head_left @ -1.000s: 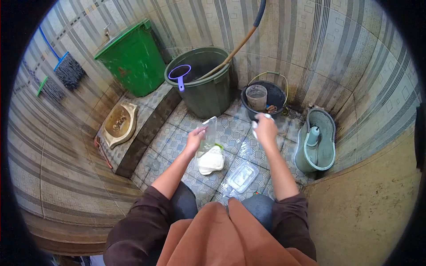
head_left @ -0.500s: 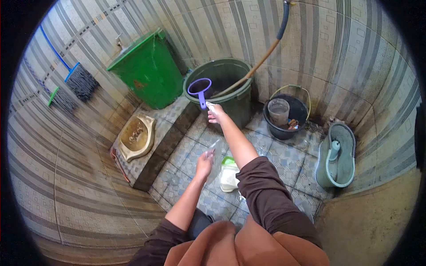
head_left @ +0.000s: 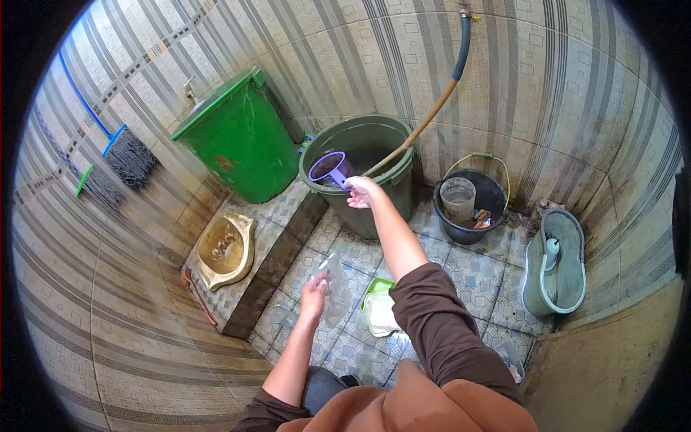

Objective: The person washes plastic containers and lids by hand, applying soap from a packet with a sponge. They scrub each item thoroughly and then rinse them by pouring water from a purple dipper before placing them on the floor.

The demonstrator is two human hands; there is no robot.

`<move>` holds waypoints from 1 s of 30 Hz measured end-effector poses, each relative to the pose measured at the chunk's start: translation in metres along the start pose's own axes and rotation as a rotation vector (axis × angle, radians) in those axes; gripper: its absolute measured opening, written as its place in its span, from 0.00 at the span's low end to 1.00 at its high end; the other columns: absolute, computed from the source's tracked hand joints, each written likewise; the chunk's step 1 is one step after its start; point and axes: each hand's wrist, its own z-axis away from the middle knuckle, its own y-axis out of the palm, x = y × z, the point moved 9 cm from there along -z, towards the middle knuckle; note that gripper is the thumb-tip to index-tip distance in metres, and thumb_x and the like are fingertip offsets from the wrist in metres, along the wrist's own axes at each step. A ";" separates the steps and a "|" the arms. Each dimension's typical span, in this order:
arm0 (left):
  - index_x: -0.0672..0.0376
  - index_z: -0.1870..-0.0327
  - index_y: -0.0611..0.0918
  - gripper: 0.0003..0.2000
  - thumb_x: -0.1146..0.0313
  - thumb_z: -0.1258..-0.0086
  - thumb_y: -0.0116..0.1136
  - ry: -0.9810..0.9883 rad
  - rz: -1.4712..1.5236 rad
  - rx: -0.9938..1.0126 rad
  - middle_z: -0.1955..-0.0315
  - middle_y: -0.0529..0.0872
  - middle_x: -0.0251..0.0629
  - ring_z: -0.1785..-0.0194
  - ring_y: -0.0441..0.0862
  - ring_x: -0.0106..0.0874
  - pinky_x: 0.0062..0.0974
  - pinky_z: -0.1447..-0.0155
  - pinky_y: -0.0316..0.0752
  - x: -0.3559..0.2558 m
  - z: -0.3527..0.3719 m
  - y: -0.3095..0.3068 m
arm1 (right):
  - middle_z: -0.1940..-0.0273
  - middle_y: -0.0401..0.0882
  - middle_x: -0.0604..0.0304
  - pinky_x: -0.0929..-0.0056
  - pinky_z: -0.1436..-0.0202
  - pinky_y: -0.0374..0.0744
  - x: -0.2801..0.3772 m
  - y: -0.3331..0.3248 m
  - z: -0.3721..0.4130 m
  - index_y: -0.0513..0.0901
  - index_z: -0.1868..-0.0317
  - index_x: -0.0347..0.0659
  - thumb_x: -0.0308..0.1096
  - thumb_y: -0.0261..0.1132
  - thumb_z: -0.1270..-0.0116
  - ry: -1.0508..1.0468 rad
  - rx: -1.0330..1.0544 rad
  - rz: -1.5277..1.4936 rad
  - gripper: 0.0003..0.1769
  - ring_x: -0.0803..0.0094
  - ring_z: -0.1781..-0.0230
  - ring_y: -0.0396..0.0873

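Right hand [head_left: 362, 192] curled round handle of purple dipper [head_left: 337, 175], 12 o'clock in view, at barrel [head_left: 392, 207] rim; should be light, stiff, slick if wet, handle best grip. Left hand [head_left: 314, 294] grasping clear plastic tray [head_left: 335, 294], 7 o'clock; likely flimsy, hold by edge

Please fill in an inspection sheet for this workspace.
Surface: tiled floor, with shiny, apparently wet patches.
Job's things: clear plastic container; purple dipper, at the dark green barrel; white container and green item on the floor.
Clutter: black bucket holding a clear cup.
Hands: left hand holds the clear plastic container; right hand appears to grip the dipper's handle.
Cables: nothing seen; a hose reaches into the barrel.
Surroundings: striped tiled wall, squat toilet.
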 end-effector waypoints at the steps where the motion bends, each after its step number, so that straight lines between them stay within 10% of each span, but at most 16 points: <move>1: 0.63 0.49 0.69 0.15 0.70 0.35 0.40 -0.003 -0.012 0.012 0.52 0.72 0.39 0.49 0.69 0.31 0.29 0.53 0.69 -0.002 0.001 0.001 | 0.63 0.70 0.57 0.69 0.70 0.76 0.006 -0.008 0.025 0.69 0.62 0.37 0.43 0.61 0.56 -0.047 -0.073 0.124 0.23 0.69 0.72 0.73; 5: 0.63 0.49 0.69 0.15 0.70 0.35 0.40 0.005 -0.010 0.019 0.52 0.72 0.39 0.48 0.69 0.31 0.29 0.53 0.68 -0.004 0.000 0.000 | 0.73 0.73 0.61 0.71 0.74 0.76 0.002 0.006 0.007 0.72 0.69 0.41 0.38 0.63 0.56 0.060 -0.005 0.565 0.16 0.72 0.77 0.76; 12: 0.63 0.49 0.69 0.16 0.72 0.37 0.41 0.025 0.055 0.016 0.52 0.73 0.40 0.48 0.69 0.30 0.27 0.52 0.66 -0.010 0.004 0.002 | 0.87 0.69 0.62 0.76 0.88 0.67 0.011 -0.020 -0.080 0.70 0.88 0.41 0.34 0.54 0.50 -0.233 -0.402 0.429 0.12 0.72 0.87 0.72; 16: 0.63 0.49 0.70 0.15 0.71 0.37 0.41 0.051 0.089 0.016 0.53 0.73 0.39 0.49 0.69 0.30 0.26 0.52 0.67 -0.006 -0.001 0.010 | 0.87 0.72 0.55 0.71 0.84 0.69 0.048 -0.047 0.010 0.75 0.86 0.38 0.37 0.56 0.56 -0.413 -0.621 0.647 0.11 0.67 0.87 0.73; 20: 0.54 0.46 0.68 0.17 0.64 0.36 0.41 -0.037 -0.017 0.099 0.51 0.71 0.34 0.55 0.70 0.32 0.35 0.54 0.67 0.005 -0.005 0.036 | 0.63 0.74 0.40 0.61 0.56 0.71 0.080 -0.064 0.110 0.77 0.66 0.34 0.37 0.57 0.58 -0.630 -0.569 0.669 0.19 0.50 0.59 0.73; 30: 0.48 0.44 0.64 0.19 0.66 0.38 0.41 -0.269 0.296 0.428 0.47 0.66 0.34 0.46 0.62 0.42 0.50 0.56 0.68 -0.048 -0.038 0.268 | 0.74 0.73 0.42 0.58 0.67 0.69 0.049 -0.204 0.273 0.70 0.76 0.34 0.36 0.59 0.58 -0.963 -0.820 0.595 0.13 0.47 0.69 0.72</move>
